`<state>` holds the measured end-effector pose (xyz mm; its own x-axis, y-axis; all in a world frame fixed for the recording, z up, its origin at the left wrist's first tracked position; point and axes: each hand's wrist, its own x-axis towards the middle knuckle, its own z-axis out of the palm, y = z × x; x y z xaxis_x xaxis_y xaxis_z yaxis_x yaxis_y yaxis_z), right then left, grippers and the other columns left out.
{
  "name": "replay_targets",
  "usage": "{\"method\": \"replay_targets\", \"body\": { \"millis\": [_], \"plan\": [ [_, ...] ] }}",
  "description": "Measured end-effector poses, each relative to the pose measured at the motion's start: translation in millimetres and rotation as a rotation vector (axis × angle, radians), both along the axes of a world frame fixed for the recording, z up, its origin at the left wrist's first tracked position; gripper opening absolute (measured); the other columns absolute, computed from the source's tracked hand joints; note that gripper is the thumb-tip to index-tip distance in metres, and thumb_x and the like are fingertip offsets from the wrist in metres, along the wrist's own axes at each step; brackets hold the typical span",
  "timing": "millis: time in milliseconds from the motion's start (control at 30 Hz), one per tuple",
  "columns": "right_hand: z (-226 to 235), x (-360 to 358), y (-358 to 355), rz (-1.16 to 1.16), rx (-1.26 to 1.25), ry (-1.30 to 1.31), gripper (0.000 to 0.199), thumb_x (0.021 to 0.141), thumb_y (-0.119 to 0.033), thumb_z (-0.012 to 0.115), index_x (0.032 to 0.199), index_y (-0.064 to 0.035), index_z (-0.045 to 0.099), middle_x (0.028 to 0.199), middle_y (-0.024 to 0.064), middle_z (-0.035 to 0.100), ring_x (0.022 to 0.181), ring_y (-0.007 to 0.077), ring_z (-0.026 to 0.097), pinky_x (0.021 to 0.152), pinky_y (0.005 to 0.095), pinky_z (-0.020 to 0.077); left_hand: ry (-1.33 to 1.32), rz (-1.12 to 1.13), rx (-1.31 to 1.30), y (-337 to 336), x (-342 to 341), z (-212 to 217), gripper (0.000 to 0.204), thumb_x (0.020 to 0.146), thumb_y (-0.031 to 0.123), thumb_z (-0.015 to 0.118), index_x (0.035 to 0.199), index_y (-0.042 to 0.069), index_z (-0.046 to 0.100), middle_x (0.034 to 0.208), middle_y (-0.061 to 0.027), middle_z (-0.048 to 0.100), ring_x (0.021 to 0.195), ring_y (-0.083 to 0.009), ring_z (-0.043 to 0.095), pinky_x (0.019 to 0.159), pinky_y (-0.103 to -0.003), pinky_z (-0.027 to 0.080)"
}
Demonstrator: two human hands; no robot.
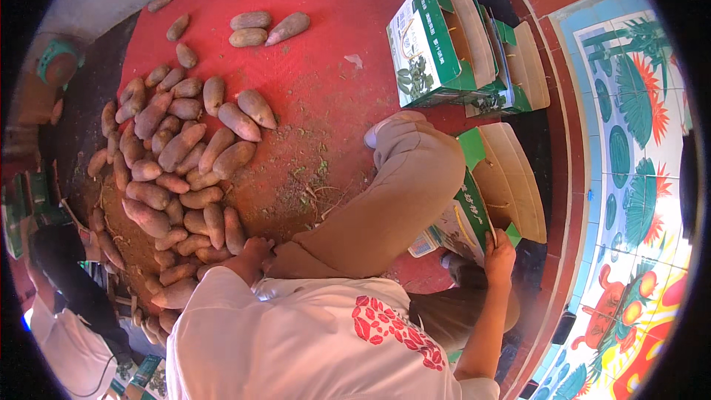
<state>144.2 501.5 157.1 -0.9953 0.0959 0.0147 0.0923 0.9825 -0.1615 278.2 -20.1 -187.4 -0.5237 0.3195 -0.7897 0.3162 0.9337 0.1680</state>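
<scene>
My right hand (500, 253) is closed on the upper edge of an open green and white cardboard box (474, 211) at my right side. The box's brown flaps stand spread, and its inside shows only in part. My left hand (256, 251) hangs low beside my thigh, near the right edge of a big heap of sweet potatoes (178, 144). Its fingers are small and partly hidden, so I cannot make out their grip. The sweet potatoes are reddish brown and dusted with soil. A few lie apart from the heap, such as the sweet potato (287, 28) farther off.
Two more open boxes (429, 52) stand at the far right by a tiled wall (629, 141) with painted plants. Loose soil and bits of root (315, 185) lie on the red mat (333, 11). At the lower left is another person (74, 341) in a white top.
</scene>
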Motion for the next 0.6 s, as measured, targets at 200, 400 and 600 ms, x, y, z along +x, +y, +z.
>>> {"method": "replay_targets", "body": {
  "millis": [200,400,600],
  "plan": [
    [-3,6,8,-0.006,0.014,0.027,0.013,0.090,-0.015,0.057,0.094,-0.0027,0.060,0.084,0.0221,0.061,0.080,0.0432,0.059,0.067,0.0468,0.0465,-0.026,-0.150,-0.103,15,-32,34,0.029,0.087,0.026,0.057,0.114,0.019,0.063,0.120,-0.0088,0.056,0.110,-0.0287,0.057,0.089,-0.042,0.047],
    [5,2,-5,-0.007,-0.002,0.005,0.013,0.089,-0.015,0.058,0.092,-0.0024,0.060,0.084,0.0220,0.061,0.079,0.0431,0.059,0.067,0.0471,0.0464,-0.050,-0.147,-0.167,21,-40,41,0.031,0.089,0.026,0.055,0.118,0.020,0.064,0.127,-0.0084,0.053,0.113,-0.0284,0.056,0.092,-0.041,0.045],
    [0,3,-2,0.002,-0.013,0.052,0.012,0.088,-0.014,0.059,0.091,-0.0031,0.060,0.083,0.0212,0.061,0.079,0.0424,0.059,0.067,0.0468,0.0464,-0.152,0.013,-0.057,17,-46,30,0.032,0.085,0.023,0.059,0.116,0.016,0.064,0.119,-0.0114,0.059,0.113,-0.0310,0.056,0.089,-0.044,0.048]
  ]
}}
